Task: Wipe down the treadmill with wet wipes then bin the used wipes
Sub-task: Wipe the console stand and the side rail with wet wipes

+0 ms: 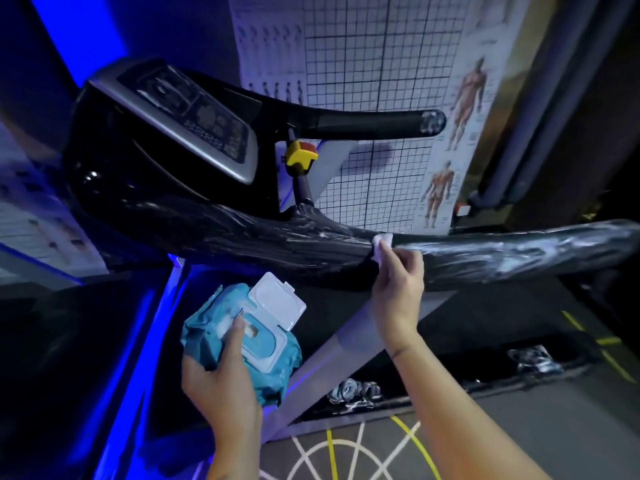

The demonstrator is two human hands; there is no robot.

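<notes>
While the right hand pinches a white wet wipe against the film-wrapped treadmill handrail, which runs left to right and is cut off at the right edge, its fingers hide most of the wipe. The left hand grips a teal wipes pack, its lid flipped open.

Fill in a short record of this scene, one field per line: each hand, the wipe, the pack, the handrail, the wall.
left hand: holds the wipes pack
right hand: pinches the wipe
wipe: white, pressed on the near handrail
wipes pack: teal, with its lid flipped open
near handrail: black, wrapped in clear film
wall: grid chart and anatomy poster
</notes>
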